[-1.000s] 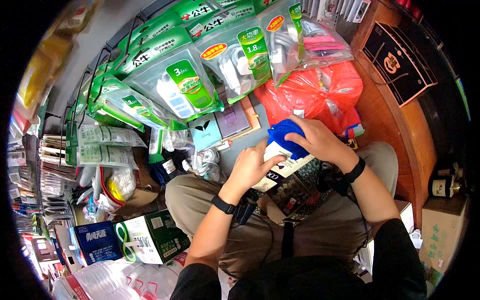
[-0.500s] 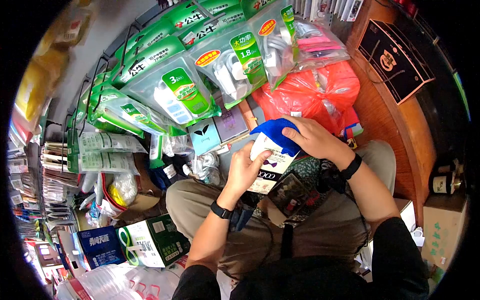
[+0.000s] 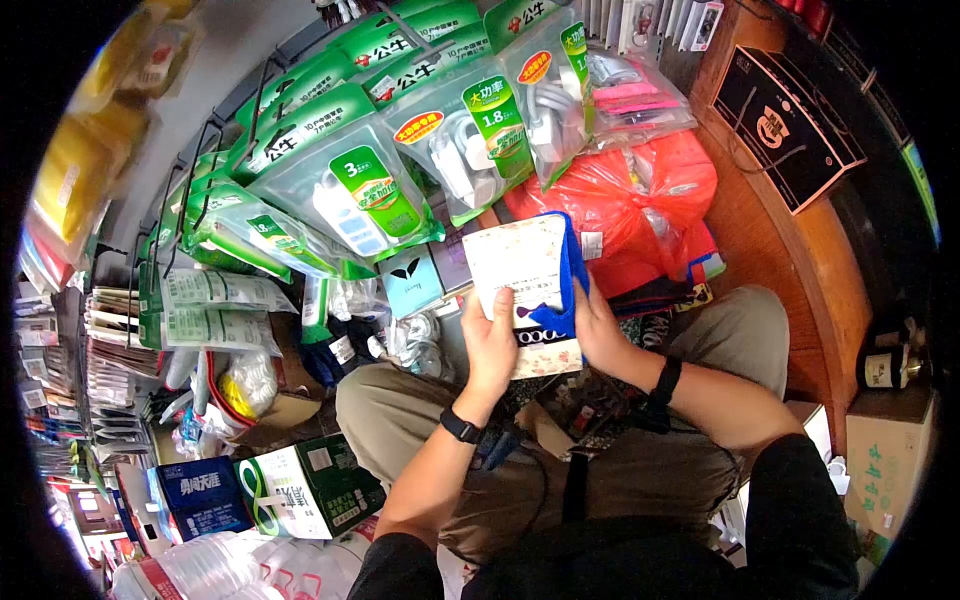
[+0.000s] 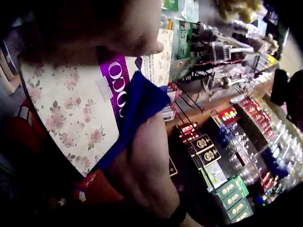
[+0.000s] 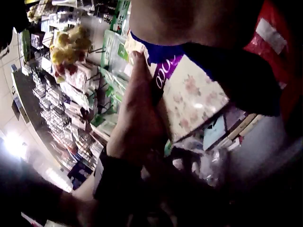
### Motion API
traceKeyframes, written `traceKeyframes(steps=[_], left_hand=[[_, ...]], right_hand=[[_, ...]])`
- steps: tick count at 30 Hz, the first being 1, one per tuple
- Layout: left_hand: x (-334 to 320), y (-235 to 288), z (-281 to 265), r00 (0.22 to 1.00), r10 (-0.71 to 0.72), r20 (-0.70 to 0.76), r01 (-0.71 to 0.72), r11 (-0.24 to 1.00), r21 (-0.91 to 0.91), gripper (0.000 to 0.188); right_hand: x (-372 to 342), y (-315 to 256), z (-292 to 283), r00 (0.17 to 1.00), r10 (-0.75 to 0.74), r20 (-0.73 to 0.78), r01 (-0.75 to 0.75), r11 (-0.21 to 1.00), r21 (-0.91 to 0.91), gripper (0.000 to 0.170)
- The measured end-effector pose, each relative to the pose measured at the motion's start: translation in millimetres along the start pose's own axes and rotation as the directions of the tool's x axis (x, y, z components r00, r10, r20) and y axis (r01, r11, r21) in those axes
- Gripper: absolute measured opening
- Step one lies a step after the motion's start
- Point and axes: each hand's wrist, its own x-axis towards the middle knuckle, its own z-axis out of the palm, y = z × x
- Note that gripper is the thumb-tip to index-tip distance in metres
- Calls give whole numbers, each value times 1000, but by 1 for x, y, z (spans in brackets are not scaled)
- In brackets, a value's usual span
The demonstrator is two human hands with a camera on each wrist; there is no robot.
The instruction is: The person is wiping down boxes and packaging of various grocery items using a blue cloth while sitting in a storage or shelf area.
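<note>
A flat, cream, flower-printed notebook-like item (image 3: 500, 255) with a dark band lettered "COCO" stands tilted above the person's lap in the head view. My left hand (image 3: 490, 348) grips its lower left side, thumb on the face towards me. A blue cloth (image 3: 573, 268) is folded over the right edge, and my right hand (image 3: 606, 338) holds cloth and edge together there. Pink roses and a purple band show on the item (image 4: 66, 104) in the left wrist view, where the cloth (image 4: 142, 97) overlaps its edge. My right fingers are partly hidden behind the cloth.
Bagged power strips (image 3: 365, 195) hang at the back. A red plastic bag (image 3: 640, 185) lies beyond the right hand, with a light-blue notebook (image 3: 410, 280) at the left. A black box (image 3: 785, 130) stands on the wooden surface at right; cartons (image 3: 285, 490) sit lower left.
The item has been raised and turned more upright, its face towards me. The blue cloth has gone from the top of the item to its right edge, along with my right hand.
</note>
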Motion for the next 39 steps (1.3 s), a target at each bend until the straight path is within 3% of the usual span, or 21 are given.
traceKeyframes(steps=[2,4,5,6,8,11,13,14,15,18,19,21,22,23,25,26,27,29,31,33,39], left_hand=[[1,11,-3,995,-51,-87,40,992,-123,36],[4,20,-6,978,-103,-182,47,956,-288,34],[7,28,-10,978,-69,-198,14,964,-266,34],[12,30,-17,978,-63,-201,-1,954,-300,34],[15,32,-20,972,-79,-223,-7,932,-362,37],[7,36,-11,955,-103,-278,-23,908,-419,39],[5,47,-8,970,-156,-186,37,854,-520,39],[6,48,-9,977,-176,-123,82,834,-545,40],[8,49,-12,979,-193,-58,127,814,-567,41],[9,41,-24,966,-214,147,258,855,-450,48],[8,38,-27,943,-255,212,322,856,-404,52],[8,38,-33,958,-250,139,286,849,-444,59],[14,43,-43,964,-226,143,268,830,-490,62],[22,48,-58,977,-143,157,204,837,-508,58],[32,64,-61,992,121,-32,-125,982,-144,52],[35,62,-67,979,202,22,-203,975,92,49],[37,64,-68,959,268,95,-284,905,317,46],[29,61,-54,918,205,339,-368,759,538,46],[17,55,-29,896,35,443,-300,783,545,47],[9,53,-15,849,-141,509,-287,685,670,45],[2,41,-7,908,-153,390,-220,618,755,38]], right_hand=[[-11,33,0,985,-148,84,166,945,-280,55],[-20,17,3,985,23,172,36,943,-331,58],[-26,14,5,974,96,204,-14,930,-368,59],[-30,22,10,976,27,217,46,944,-326,59],[-38,36,10,974,62,218,-14,977,-215,57],[-30,10,10,985,72,156,-59,994,-91,54],[-15,4,1,992,62,105,-58,997,-47,54],[-5,2,-1,996,47,79,-55,993,107,54],[0,-20,-3,983,183,16,-182,950,252,47],[29,-34,-28,951,308,-40,-240,810,536,31],[35,-47,-34,944,321,-70,-237,812,534,30],[45,-62,-53,939,343,-18,-308,864,399,31],[50,-66,-57,965,254,-62,-228,933,278,33],[56,-62,-67,990,143,-12,-140,979,145,37],[65,-75,-80,994,9,113,24,957,-288,43],[58,-86,-80,977,36,210,41,936,-350,50],[55,-77,-76,970,-63,233,168,868,-468,55],[47,-67,-76,904,-150,401,381,710,-593,58],[43,-75,-69,892,69,446,283,685,-671,63],[41,-66,-62,906,-52,419,294,791,-536,63],[41,-71,-59,913,-16,407,255,802,-540,62]])
